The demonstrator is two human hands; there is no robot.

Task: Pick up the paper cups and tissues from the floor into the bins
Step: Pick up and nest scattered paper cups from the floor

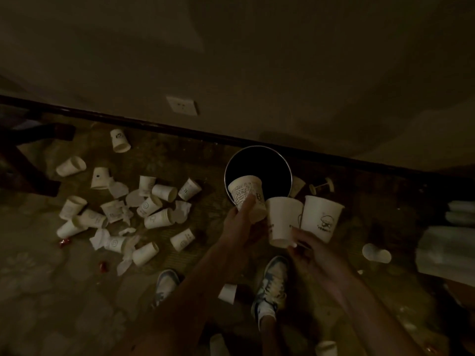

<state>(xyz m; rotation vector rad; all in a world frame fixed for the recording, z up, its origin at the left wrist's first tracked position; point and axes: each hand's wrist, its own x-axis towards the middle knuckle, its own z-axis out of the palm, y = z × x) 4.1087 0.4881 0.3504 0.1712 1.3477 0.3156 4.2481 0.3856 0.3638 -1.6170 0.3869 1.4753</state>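
Dim, yellowish light throughout.

Pale wall [257,60] behind the bin, with dark skirting [154,127] along its foot and one socket [182,106] up and left of the bin. Patterned carpet [38,278] on every other side of the bin. Probably soft enough to stop a dropped cup rolling far.

Bin [257,146]: round, metal-rimmed, upright, close against the skirting, straight ahead of both hands. Inside black, contents not visible.

Left hand [237,222]: the nearer one, at the bin's near rim. Fingers curled round a printed cup [244,194], tilted, upper end over the opening. Possibly a second cup behind it; cannot tell.

Right hand [312,249]: just right of the bin's near rim, short of the opening. Gripping two cups by their bases, a plain cup [282,219] and a mushroom cup [322,217]. Cups side by side, mouths up, long axes leaning toward the bin.

Judged next: release from the left first, then a short carry forward and left for the right-hand pair.

Shoes [272,281] on the bin's near side.

Loose cups [159,217]: main litter well left of the bin, mostly on their sides. A few more right of it and by the shoes. Crumpled tissues [117,188] mixed into the left litter. Most of the job not yet done.

Red wrappers [64,242] at the litter's far-left edge.
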